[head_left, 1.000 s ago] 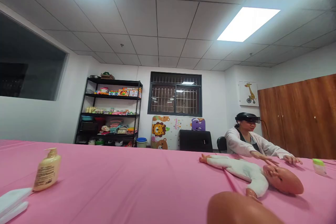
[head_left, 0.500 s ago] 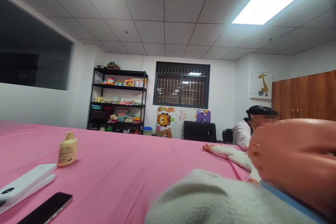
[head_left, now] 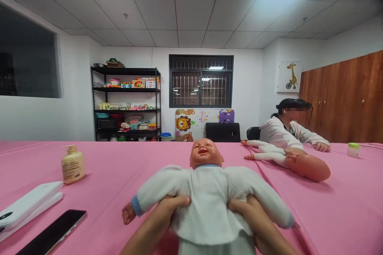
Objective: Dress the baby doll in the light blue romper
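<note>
A baby doll (head_left: 208, 191) in a white fleece outfit with blue trim faces up, its arms spread out to both sides and its head away from me. Under its arm on the left, my left hand (head_left: 172, 209) grips the torso, thumb over the chest. My right hand (head_left: 247, 209) clasps the opposite side in the same manner. Both hands have their fingers wrapped partly behind the doll, out of sight. The doll's lower body runs past the bottom edge of the view.
On the pink tablecloth (head_left: 119, 159) stand a pump bottle (head_left: 73, 165), a white device (head_left: 31, 207) and a phone (head_left: 52, 233) at left. At right, a second doll (head_left: 308, 165) lies before a seated person (head_left: 281, 127). A small green-lidded jar (head_left: 353, 150) is beyond.
The doll, earlier large and close at the lower right, is now farther off, centred and facing up. Both my hands have come into view on it. The camera view has shifted.
</note>
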